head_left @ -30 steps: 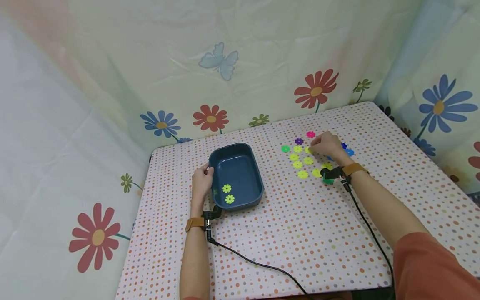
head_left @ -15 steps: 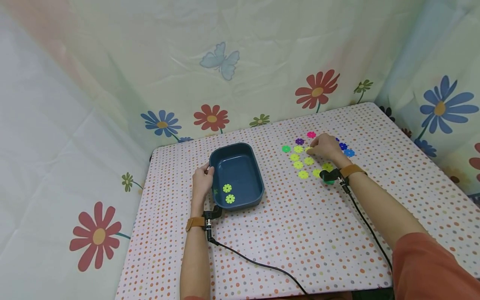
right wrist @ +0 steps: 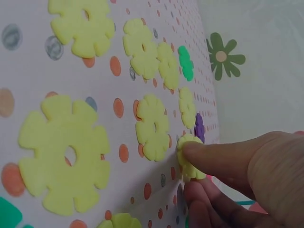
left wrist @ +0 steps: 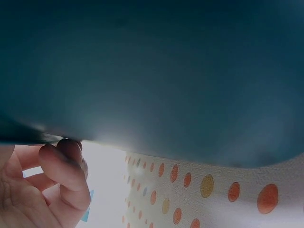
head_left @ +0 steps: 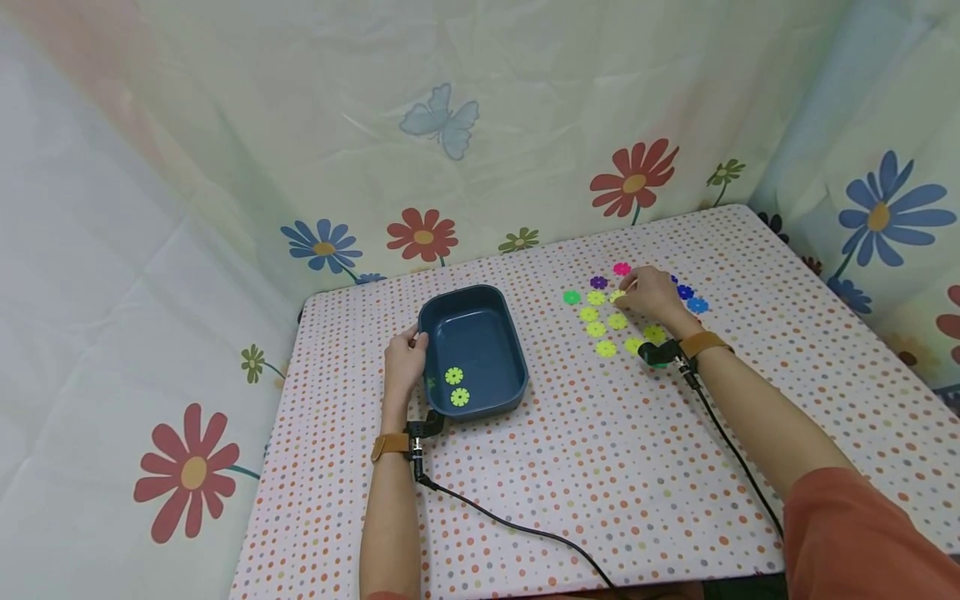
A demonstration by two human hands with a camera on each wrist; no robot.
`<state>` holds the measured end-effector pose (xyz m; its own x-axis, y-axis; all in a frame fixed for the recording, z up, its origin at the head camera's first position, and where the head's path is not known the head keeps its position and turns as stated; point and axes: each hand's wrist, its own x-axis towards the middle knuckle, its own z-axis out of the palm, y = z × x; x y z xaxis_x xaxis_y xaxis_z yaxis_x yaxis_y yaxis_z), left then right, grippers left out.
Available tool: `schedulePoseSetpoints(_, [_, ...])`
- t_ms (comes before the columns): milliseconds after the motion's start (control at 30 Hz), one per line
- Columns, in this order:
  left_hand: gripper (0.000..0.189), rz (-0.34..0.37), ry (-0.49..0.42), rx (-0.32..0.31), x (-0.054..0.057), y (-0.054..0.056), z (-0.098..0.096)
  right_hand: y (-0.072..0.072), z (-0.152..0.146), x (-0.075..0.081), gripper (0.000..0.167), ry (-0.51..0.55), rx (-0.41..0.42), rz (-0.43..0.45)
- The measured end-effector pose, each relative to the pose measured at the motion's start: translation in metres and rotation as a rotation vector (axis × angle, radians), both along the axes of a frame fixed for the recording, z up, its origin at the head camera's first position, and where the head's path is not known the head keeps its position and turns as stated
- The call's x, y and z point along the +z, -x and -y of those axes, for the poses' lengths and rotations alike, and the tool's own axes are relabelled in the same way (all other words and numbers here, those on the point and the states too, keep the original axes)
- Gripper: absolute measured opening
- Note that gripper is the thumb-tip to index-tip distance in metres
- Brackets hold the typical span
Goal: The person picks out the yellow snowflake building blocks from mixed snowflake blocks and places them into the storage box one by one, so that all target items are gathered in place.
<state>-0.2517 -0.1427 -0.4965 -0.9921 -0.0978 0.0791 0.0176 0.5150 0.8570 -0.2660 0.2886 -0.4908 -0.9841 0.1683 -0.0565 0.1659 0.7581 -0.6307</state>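
Observation:
At the left, my left hand (head_left: 404, 363) grips the left rim of a dark blue rectangular tray (head_left: 513, 333). In the left wrist view the curled fingers (left wrist: 71, 173) meet the tray's edge, and its wall (left wrist: 152, 71) fills most of the picture. Two yellow snowflake discs (head_left: 460, 397) lie at the tray's near end. On the right side of the table, my right hand (head_left: 651, 296) pinches another yellow snowflake disc (right wrist: 191, 156), thumb on its face and fingers at its lower edge. Several yellow discs (right wrist: 64, 154) lie flat around that hand.
Beyond the yellow ones lie a green disc (head_left: 572, 297), a purple disc (head_left: 598, 283) and a pink disc (head_left: 622, 268). Blue discs (head_left: 697, 305) sit right of the right hand. Black cables (head_left: 517, 527) run from both wrists across the dotted tablecloth (head_left: 600, 467).
The right hand has shifted slightly left and nearer, with its fingers at the yellow disc, uncovering more of the blue discs. The left hand and the tray have stayed in place.

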Motion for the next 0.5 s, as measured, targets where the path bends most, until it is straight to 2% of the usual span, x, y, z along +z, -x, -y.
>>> schedulePoseSetpoints(200, [0.043,-0.008,0.001,-0.006,-0.0006,-0.0004,0.0007,-0.0025,0.0005,0.0013,0.026,0.013,-0.005,-0.037])
schedulePoseSetpoints(500, [0.043,-0.011,0.003,-0.012,-0.0001,-0.0005,0.0005,-0.0046,-0.0002,0.002,0.022,0.036,-0.018,-0.085])
